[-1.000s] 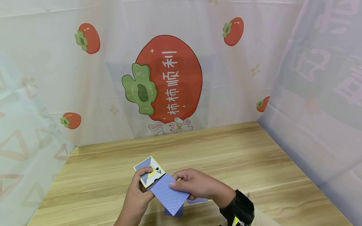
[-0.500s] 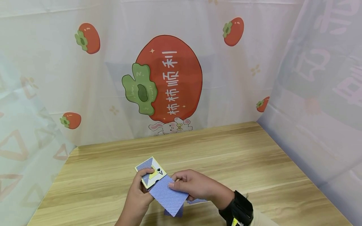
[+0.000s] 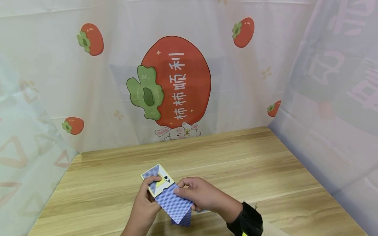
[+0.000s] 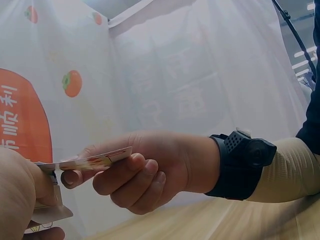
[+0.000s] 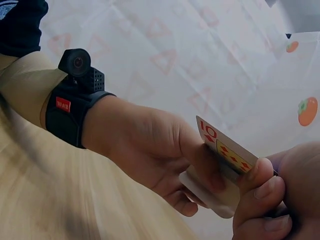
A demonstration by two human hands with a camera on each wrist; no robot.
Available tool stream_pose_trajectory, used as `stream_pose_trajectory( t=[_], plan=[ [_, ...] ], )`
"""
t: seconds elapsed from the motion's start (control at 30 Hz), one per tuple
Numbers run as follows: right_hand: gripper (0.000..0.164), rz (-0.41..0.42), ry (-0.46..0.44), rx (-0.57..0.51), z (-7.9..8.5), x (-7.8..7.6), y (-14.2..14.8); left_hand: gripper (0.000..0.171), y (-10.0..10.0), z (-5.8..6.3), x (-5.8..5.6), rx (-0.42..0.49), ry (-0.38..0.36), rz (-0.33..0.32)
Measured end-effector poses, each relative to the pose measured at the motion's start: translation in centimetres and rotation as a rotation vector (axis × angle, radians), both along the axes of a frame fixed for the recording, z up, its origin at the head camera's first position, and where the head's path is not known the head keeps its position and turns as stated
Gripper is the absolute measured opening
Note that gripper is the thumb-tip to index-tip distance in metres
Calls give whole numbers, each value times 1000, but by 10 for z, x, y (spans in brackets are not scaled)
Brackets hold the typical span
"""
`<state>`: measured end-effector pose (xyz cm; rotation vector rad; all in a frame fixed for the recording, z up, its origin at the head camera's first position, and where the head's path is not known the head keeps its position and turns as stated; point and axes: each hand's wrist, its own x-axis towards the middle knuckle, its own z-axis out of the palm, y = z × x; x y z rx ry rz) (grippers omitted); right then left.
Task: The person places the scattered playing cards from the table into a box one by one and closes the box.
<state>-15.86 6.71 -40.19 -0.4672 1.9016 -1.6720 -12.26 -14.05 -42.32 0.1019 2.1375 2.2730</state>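
In the head view my left hand (image 3: 143, 203) grips a card box (image 3: 157, 191) printed with an ace, its thumb across the front. Blue-backed playing cards (image 3: 174, 203) stick out of the box's lower right end. My right hand (image 3: 203, 195) pinches these cards at their right edge, thumb on top and fingers beneath. From the right wrist view, the underside card (image 5: 225, 145) shows as a ten of diamonds, close by the right fingers (image 5: 257, 192). The left wrist view shows the cards (image 4: 95, 161) nearly edge-on between both hands. How many cards are held is hidden.
More blue-backed cards (image 3: 185, 219) lie on the wooden table (image 3: 236, 164) below the hands, with another card (image 3: 203, 211) partly covered by the right hand. A white persimmon-print cloth (image 3: 236, 82) hangs behind and at both sides. A black wrist strap (image 3: 246, 218) sits on the right wrist.
My right hand has shifted slightly left with the cards, and a little less of them now sticks out of the box. The left hand with the box has moved slightly right.
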Motion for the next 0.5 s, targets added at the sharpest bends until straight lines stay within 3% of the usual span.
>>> stream_pose_trajectory(
  t=[0.3, 0.5],
  plan=[
    [22, -20, -4, -10, 5, 1, 2, 61, 0, -1, 0, 5, 8, -6],
    [37, 4, -17, -98, 8, -4, 6, 61, 0, -2, 0, -4, -11, -5]
  ],
)
